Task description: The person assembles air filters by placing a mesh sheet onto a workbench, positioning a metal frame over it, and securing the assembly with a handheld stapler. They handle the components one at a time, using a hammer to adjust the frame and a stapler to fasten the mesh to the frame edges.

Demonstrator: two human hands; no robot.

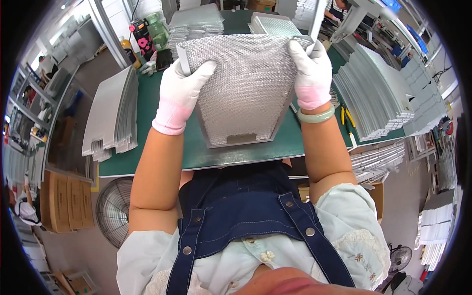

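Observation:
A silver metal mesh filter panel (246, 93) with a grey frame is held up above the green work table (147, 128). My left hand (179, 93), in a white glove with a pink cuff, grips its far left corner. My right hand (310, 73), gloved the same way, grips the far right corner together with a thin grey frame strip (317, 19) that sticks upward. A pale green bangle (315, 116) sits on my right wrist.
A stack of grey sheet panels (110, 115) lies at the table's left, more stacks (373, 93) at the right. Piles of mesh filters (196, 22) stand at the back. Yellow-handled pliers (346, 118) lie near my right forearm. A floor fan (114, 209) and cardboard boxes (64, 201) are lower left.

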